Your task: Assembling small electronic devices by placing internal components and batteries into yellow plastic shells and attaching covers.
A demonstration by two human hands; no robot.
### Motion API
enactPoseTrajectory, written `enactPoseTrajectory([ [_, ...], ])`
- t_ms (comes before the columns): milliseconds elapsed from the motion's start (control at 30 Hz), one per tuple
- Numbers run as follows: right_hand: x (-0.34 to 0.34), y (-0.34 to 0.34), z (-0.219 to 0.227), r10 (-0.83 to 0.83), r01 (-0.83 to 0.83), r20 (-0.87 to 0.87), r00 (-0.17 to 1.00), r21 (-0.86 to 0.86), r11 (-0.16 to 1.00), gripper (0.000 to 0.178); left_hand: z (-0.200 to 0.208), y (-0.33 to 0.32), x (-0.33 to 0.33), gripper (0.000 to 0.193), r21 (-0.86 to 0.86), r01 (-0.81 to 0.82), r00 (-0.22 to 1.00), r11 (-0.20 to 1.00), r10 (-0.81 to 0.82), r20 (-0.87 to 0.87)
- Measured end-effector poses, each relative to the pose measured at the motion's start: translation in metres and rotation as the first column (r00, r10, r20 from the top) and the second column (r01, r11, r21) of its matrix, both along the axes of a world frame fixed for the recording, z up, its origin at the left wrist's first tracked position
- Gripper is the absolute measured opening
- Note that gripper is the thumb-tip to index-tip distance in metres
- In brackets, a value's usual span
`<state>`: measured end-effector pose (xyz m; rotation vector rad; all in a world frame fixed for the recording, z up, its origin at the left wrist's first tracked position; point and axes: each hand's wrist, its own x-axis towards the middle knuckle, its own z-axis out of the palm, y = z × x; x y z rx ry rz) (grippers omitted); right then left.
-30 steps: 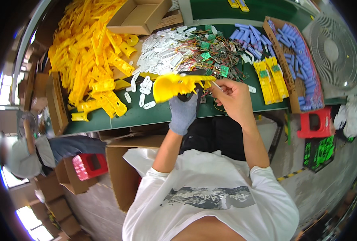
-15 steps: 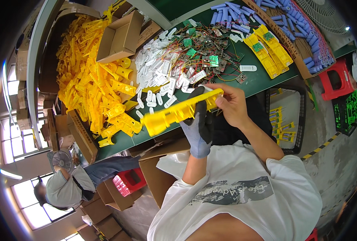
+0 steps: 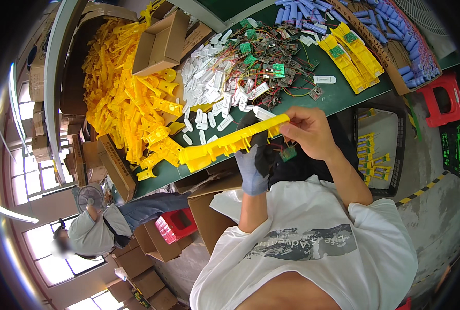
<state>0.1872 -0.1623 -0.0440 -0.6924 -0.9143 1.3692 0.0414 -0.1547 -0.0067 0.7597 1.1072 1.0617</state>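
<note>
Near the left end of the green table (image 3: 339,97) rises a metal post (image 3: 59,93). Farther left of the table, daylight glares through windows (image 3: 44,244) in a beige wall, with a lit tube light (image 3: 17,214) among them. A red stool (image 3: 442,101) stands just off the table's right end. Grey floor (image 3: 418,163) spreads below that end, crossed by black-and-yellow tape (image 3: 421,189).
</note>
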Motion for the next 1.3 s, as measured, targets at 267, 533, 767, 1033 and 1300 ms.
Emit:
enactPoseTrajectory([
  [267,0.011,-0.001,0.016,-0.198,0.107,0.415,0.888,0.232,0.967,0.019,-0.003,0.011,0.003,0.030,0.111,-0.007,0.977,0.994,-0.016,0.212],
  [533,-0.006,-0.004,0.017,-0.167,0.244,0.480,0.861,-0.101,0.965,0.017,-0.052,0.003,0.006,0.049,0.430,-0.358,0.873,0.829,0.461,-0.162],
  [767,0.003,-0.009,0.010,-0.412,0.345,0.700,0.584,0.245,0.906,0.014,-0.064,0.014,-0.010,0.061,0.680,0.005,0.538,0.733,0.571,-0.620],
  [1033,0.017,-0.040,-0.008,0.048,-0.024,0.376,0.925,-0.068,0.997,0.016,-0.017,0.048,-0.014,0.032,0.567,-0.190,0.901,0.801,0.372,-0.224],
  [1300,0.024,-0.057,0.003,0.054,-0.036,0.118,0.992,-0.148,0.988,0.039,0.000,0.048,-0.009,0.017,0.507,-0.136,0.915,0.851,0.304,-0.265],
])
